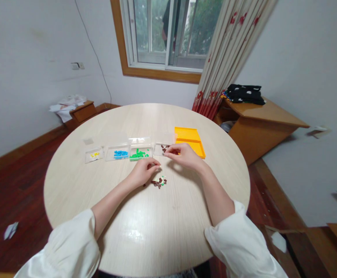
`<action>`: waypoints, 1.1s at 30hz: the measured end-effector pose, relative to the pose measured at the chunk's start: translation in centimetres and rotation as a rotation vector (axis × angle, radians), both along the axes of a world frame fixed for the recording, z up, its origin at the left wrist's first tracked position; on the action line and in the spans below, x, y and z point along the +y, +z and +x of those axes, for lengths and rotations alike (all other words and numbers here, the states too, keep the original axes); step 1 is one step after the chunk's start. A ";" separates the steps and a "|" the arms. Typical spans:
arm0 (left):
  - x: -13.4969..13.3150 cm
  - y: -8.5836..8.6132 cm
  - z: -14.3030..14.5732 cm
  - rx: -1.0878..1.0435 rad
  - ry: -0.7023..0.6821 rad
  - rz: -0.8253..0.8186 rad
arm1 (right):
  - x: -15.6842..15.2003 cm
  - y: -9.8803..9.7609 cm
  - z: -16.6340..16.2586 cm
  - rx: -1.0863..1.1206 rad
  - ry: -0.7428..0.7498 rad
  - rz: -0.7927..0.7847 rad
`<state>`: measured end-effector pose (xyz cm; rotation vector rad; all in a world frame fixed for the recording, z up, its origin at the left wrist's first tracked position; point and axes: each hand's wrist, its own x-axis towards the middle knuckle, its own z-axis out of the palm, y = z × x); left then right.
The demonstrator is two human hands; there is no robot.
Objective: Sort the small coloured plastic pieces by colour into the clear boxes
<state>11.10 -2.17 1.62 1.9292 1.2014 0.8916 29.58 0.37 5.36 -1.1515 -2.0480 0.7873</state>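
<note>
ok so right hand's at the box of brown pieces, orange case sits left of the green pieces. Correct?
No: in the head view the orange case sits right of the green pieces. The right hand is at the box of brown pieces, as you say.

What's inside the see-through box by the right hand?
Small dark brown pieces lie inside the see-through box. The right hand covers part of its right side, so whatever is behind the hand can't be seen.
</note>
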 end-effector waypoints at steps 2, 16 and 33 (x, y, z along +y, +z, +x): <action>0.2 0.1 -0.1 -0.145 0.064 -0.095 | -0.4 -0.4 -1.0 -0.012 0.111 -0.033; 0.3 0.1 -0.4 -0.595 0.156 -0.386 | -0.5 -1.0 -2.4 0.057 0.077 0.148; 0.0 0.8 -0.4 -0.860 0.153 -0.563 | 3.1 -2.2 4.2 -0.291 -0.633 0.228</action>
